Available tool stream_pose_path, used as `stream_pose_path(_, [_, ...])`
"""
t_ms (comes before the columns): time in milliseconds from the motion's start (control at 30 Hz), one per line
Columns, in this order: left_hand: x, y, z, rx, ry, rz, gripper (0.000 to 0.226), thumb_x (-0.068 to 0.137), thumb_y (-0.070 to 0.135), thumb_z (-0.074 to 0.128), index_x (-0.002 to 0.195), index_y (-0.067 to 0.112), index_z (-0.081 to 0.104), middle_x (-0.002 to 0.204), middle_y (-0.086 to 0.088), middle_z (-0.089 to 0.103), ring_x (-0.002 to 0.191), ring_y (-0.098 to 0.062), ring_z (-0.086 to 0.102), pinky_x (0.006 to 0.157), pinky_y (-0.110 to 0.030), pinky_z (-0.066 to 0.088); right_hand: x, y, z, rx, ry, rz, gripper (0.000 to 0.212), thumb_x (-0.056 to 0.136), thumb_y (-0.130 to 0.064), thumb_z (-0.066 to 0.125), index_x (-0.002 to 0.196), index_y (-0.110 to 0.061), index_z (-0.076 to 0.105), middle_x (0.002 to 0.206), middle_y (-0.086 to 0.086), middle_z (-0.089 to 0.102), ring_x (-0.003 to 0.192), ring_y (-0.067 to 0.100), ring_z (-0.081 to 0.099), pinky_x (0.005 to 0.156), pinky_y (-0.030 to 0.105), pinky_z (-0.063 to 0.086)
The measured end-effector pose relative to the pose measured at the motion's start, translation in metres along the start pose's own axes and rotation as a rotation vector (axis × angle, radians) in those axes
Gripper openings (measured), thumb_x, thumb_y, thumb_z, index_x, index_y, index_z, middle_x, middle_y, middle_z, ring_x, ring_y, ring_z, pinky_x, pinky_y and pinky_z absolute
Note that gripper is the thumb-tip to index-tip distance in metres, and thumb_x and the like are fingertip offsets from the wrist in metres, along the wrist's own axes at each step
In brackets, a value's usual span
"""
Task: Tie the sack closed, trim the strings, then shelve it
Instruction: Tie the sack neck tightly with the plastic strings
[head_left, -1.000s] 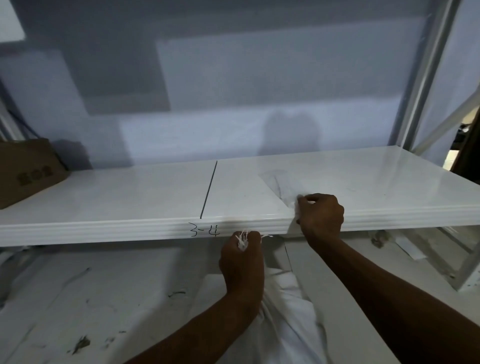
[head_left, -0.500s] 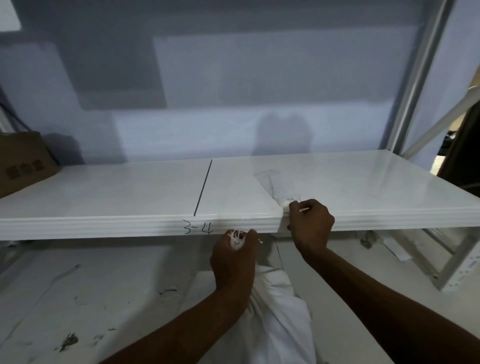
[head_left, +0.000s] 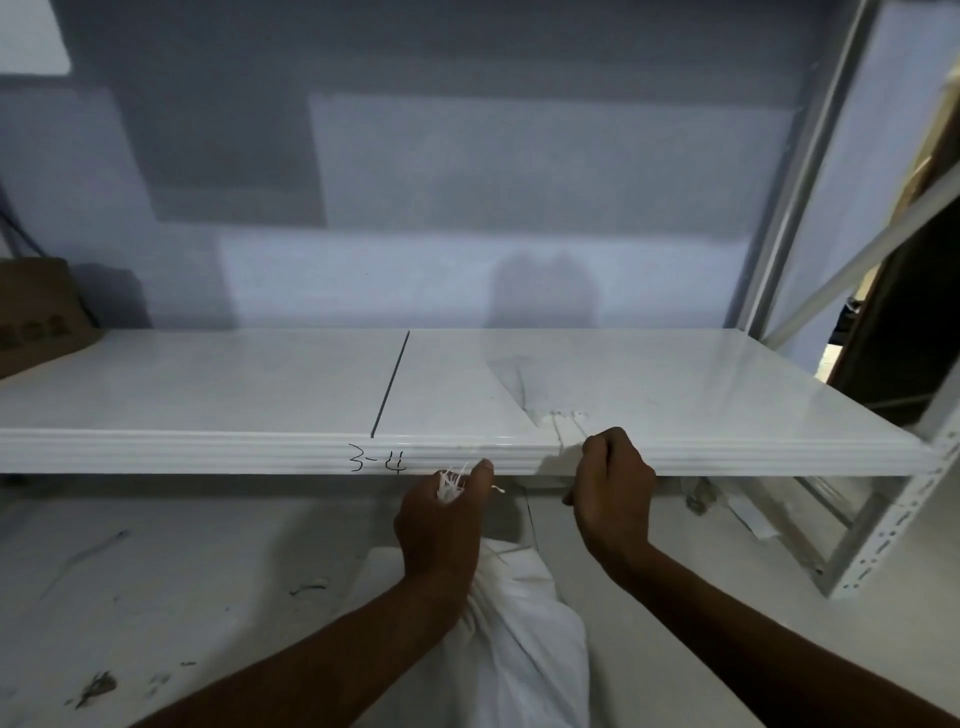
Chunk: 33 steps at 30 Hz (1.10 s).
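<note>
Tying stage, I judge: just below the shelf edge, my left hand grips the sack by its neck; my right hand pinches strings, which need wrapping round next.

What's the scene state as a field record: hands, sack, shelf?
left hand: grips gathered neck of white fabric sack; frayed threads stick out above the fist
right hand: fingers curled at shelf edge, on thin white strings lying on the shelf
sack position: below the shelf, not yet on it
glossy white shelf board: front edge marked "3-4"
brown cardboard box: far left on shelf
</note>
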<state>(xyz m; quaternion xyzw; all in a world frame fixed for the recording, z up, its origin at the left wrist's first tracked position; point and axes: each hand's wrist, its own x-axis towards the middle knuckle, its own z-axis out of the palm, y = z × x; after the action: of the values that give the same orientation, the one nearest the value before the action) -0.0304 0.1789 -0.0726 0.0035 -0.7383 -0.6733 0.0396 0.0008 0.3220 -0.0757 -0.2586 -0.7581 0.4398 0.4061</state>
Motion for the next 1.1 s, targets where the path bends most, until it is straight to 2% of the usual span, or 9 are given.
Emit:
stream_pose_path(100, [0.0, 0.0, -0.001, -0.011, -0.006, -0.029, 0.039, 0.077, 0.043, 0.072, 0.059, 0.009, 0.066, 0.052, 0.001, 0.059, 0.054, -0.023, 0.058, 0.066, -0.042, 0.057, -0.003, -0.006, -0.016, 0.044, -0.014, -0.052, 0.022, 0.096, -0.009, 0.042, 0.076, -0.003, 0.05, 0.062, 0.017, 0.059, 0.058, 0.035, 0.065, 0.045, 0.024, 0.045])
stream_pose_path(200, [0.001, 0.0, -0.003, -0.011, -0.018, -0.014, 0.039, 0.078, 0.042, 0.072, 0.059, 0.008, 0.066, 0.051, 0.001, 0.059, 0.053, -0.023, 0.057, 0.064, -0.041, 0.056, -0.009, -0.014, -0.033, 0.076, -0.086, -0.136, 0.02, 0.095, -0.006, 0.048, 0.076, -0.004, 0.051, 0.059, 0.016, 0.058, 0.054, 0.031, 0.061, 0.043, 0.014, 0.04])
stream_pose_path(267, [0.001, 0.0, -0.004, -0.007, -0.03, -0.001, 0.038, 0.077, 0.041, 0.073, 0.064, 0.006, 0.068, 0.054, -0.002, 0.062, 0.054, -0.022, 0.057, 0.063, -0.039, 0.054, -0.015, -0.017, -0.039, 0.081, -0.161, -0.195, 0.018, 0.096, -0.007, 0.052, 0.078, -0.007, 0.052, 0.059, 0.01, 0.057, 0.052, 0.028, 0.06, 0.043, 0.016, 0.044])
stream_pose_path(367, [-0.003, 0.0, -0.005, -0.018, -0.069, 0.023, 0.03, 0.078, 0.037, 0.075, 0.067, 0.01, 0.067, 0.055, 0.003, 0.061, 0.053, -0.018, 0.054, 0.059, -0.034, 0.049, -0.025, -0.018, -0.041, 0.032, -0.226, -0.273, 0.014, 0.095, -0.014, 0.055, 0.082, -0.017, 0.057, 0.067, 0.001, 0.061, 0.053, 0.021, 0.061, 0.05, 0.035, 0.053])
stream_pose_path(600, [-0.01, 0.004, -0.008, -0.048, -0.099, 0.049, 0.03, 0.081, 0.037, 0.073, 0.071, 0.01, 0.068, 0.059, 0.003, 0.065, 0.057, -0.016, 0.058, 0.06, -0.034, 0.05, -0.041, -0.016, -0.037, -0.058, -0.303, -0.309, 0.007, 0.095, -0.02, 0.061, 0.088, -0.019, 0.063, 0.066, -0.006, 0.065, 0.057, 0.012, 0.067, 0.056, 0.036, 0.057])
stream_pose_path(767, [-0.016, 0.005, -0.012, -0.061, -0.142, 0.072, 0.024, 0.083, 0.032, 0.073, 0.073, 0.009, 0.069, 0.072, -0.006, 0.072, 0.074, -0.026, 0.069, 0.071, -0.04, 0.055, -0.049, -0.011, -0.034, -0.049, -0.378, -0.249, 0.006, 0.091, -0.018, 0.067, 0.087, -0.014, 0.069, 0.076, -0.01, 0.073, 0.055, 0.002, 0.069, 0.051, 0.018, 0.053])
stream_pose_path(867, [-0.017, 0.005, -0.013, -0.056, -0.153, 0.093, 0.025, 0.083, 0.03, 0.073, 0.073, 0.008, 0.068, 0.071, -0.009, 0.071, 0.067, -0.022, 0.065, 0.069, -0.041, 0.054, -0.052, -0.008, -0.031, -0.045, -0.401, -0.216, 0.003, 0.089, -0.018, 0.069, 0.091, -0.017, 0.071, 0.077, -0.009, 0.074, 0.056, 0.0, 0.069, 0.052, 0.008, 0.048])
stream_pose_path(1000, [-0.017, 0.003, -0.012, -0.045, -0.148, 0.115, 0.026, 0.084, 0.032, 0.072, 0.073, 0.009, 0.067, 0.069, -0.008, 0.069, 0.066, -0.022, 0.066, 0.07, -0.044, 0.055, -0.053, -0.005, -0.03, -0.054, -0.424, -0.242, 0.013, 0.088, -0.012, 0.068, 0.081, -0.023, 0.069, 0.075, -0.007, 0.073, 0.061, 0.003, 0.07, 0.055, 0.011, 0.051])
stream_pose_path(1100, [-0.015, 0.002, -0.013, -0.033, -0.144, 0.121, 0.026, 0.084, 0.033, 0.071, 0.071, 0.012, 0.066, 0.061, 0.003, 0.065, 0.06, -0.013, 0.061, 0.064, -0.037, 0.052, -0.052, -0.001, -0.031, -0.087, -0.524, -0.32, 0.018, 0.085, -0.006, 0.066, 0.079, -0.023, 0.067, 0.076, -0.007, 0.071, 0.072, 0.006, 0.069, 0.061, 0.014, 0.053])
